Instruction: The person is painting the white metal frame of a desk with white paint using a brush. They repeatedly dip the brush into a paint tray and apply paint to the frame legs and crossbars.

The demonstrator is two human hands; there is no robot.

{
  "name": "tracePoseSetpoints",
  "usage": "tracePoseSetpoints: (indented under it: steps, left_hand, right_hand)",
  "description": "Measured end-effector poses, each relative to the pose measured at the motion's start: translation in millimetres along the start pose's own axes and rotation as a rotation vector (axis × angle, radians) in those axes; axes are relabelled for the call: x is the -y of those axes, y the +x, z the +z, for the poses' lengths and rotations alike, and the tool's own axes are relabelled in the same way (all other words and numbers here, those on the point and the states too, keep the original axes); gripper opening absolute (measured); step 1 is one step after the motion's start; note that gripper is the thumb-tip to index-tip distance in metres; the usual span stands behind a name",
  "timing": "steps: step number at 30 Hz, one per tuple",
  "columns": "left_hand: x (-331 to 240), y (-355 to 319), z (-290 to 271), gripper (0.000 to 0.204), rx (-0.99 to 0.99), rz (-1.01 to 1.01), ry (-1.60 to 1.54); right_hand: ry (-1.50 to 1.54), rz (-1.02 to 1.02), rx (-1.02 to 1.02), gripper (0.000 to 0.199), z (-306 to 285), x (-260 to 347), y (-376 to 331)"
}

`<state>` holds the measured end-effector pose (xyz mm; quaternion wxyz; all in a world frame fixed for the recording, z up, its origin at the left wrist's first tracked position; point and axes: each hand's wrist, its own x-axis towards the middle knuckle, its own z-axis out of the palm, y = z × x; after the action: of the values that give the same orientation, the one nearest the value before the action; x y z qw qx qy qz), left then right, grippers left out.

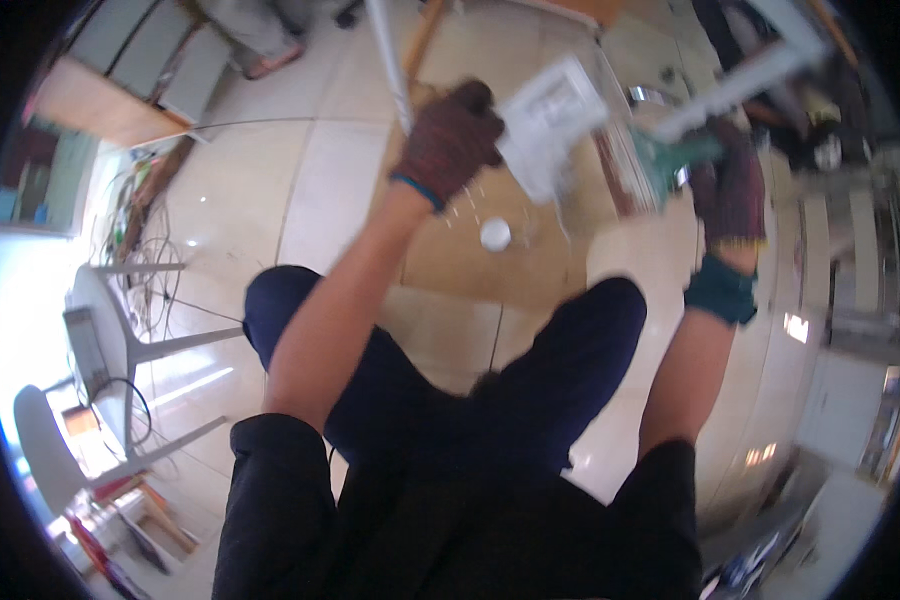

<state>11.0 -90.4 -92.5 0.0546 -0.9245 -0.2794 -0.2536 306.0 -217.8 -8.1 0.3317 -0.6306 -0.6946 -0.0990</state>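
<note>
My left hand [455,140], in a dark red knitted glove, is closed at the edge of a white rectangular packet [555,120] with a grey printed patch. Motion smears the packet, and its lower part looks like loose clear plastic. At the right, my right hand [730,185], gloved in dark red with a green cuff, curls around a blurred green tool [675,160] whose exact kind I cannot make out. Below the packet, a small white round piece [495,234] lies on a brown board [440,255] on the floor.
A white pole [388,60] rises beside my left hand. Past my right hand stands a pale frame [745,85]. White chairs [110,310] and loose cables [160,285] are on the left. Drawers [135,45] stand at the far left.
</note>
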Motion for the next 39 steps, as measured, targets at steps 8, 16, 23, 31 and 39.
tracePoseSetpoints:
  steps: [8,16,23,31,39]
  left_hand:
    - [-15.2,11.1,-18.5,0.028,0.113,-0.616,-0.700]
    - [-6.5,-4.3,-13.4,0.032,0.216,-0.101,-0.041]
    - [-26.1,4.5,-29.6,0.019,0.143,-0.898,-1.079]
    - [-31.5,11.9,-45.3,0.017,0.166,-0.929,-1.073]
    - [-24.2,11.8,-44.2,0.024,0.167,-0.962,-1.060]
  right_hand:
    - [1.149,0.899,-0.217,0.026,-6.5,45.9,3.5]
    - [1.175,0.827,-0.425,0.019,15.3,39.9,-32.4]
    - [1.347,0.975,-0.620,0.021,4.8,55.1,-45.7]
    - [1.242,1.201,-0.485,0.023,11.4,53.8,-64.6]
    - [1.158,1.233,-0.563,0.026,13.4,33.2,-81.4]
